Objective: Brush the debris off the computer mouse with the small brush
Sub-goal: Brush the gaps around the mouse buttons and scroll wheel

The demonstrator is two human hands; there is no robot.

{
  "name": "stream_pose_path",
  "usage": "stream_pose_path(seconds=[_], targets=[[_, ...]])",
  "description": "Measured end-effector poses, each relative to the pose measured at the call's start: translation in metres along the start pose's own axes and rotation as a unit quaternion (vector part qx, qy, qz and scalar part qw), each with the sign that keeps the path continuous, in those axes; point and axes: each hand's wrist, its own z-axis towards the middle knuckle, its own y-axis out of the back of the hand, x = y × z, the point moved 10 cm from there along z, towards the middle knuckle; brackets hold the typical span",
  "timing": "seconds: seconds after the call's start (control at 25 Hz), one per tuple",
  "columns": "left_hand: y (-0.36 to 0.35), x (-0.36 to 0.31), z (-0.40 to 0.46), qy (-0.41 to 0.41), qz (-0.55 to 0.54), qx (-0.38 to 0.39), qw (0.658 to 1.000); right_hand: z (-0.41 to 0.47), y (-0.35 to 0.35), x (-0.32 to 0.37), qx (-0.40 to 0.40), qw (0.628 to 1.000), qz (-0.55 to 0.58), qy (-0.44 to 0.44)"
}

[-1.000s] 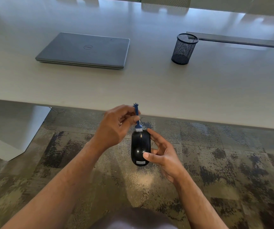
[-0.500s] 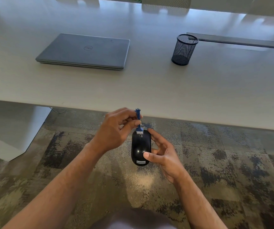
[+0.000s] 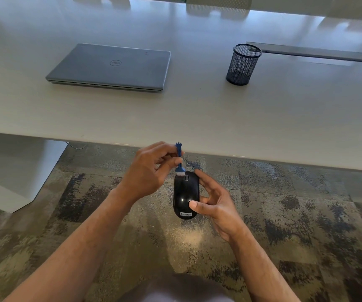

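A black computer mouse (image 3: pixel 184 192) is held in the air below the table edge, over the carpet. My right hand (image 3: pixel 216 203) grips it from the right side, thumb on its rear top and fingers round its far end. My left hand (image 3: pixel 147 171) pinches the thin blue handle of a small brush (image 3: pixel 179 162). The brush stands nearly upright, its white bristles touching the mouse's front left corner beside the scroll wheel.
A pale table (image 3: pixel 197 114) spans the upper view, its near edge just beyond my hands. On it lie a closed grey laptop (image 3: pixel 110 66) at the left and a black mesh pen cup (image 3: pixel 243 64) at the right. Patterned carpet (image 3: pixel 306 214) lies below.
The brush has shifted slightly left across the front of the mouse, from near the scroll wheel to the front left corner. My right hand holds the mouse in the same place.
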Motion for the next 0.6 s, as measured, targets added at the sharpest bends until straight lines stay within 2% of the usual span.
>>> stream_pose_path(seconds=[0.16, 0.36, 0.6], targets=[[-0.016, -0.012, -0.004, -0.047, 0.005, 0.028, 0.998, 0.0, 0.0, 0.0, 0.002, 1.0, -0.005, -0.001], [0.0, 0.008, -0.004, 0.023, 0.018, 0.008, 1.0, -0.004, 0.002, 0.0, 0.002, 1.0, -0.005, -0.001], [-0.008, -0.003, -0.002, 0.005, -0.021, 0.007, 1.0, -0.005, -0.003, 0.0, 0.01, 1.0, -0.003, 0.0]])
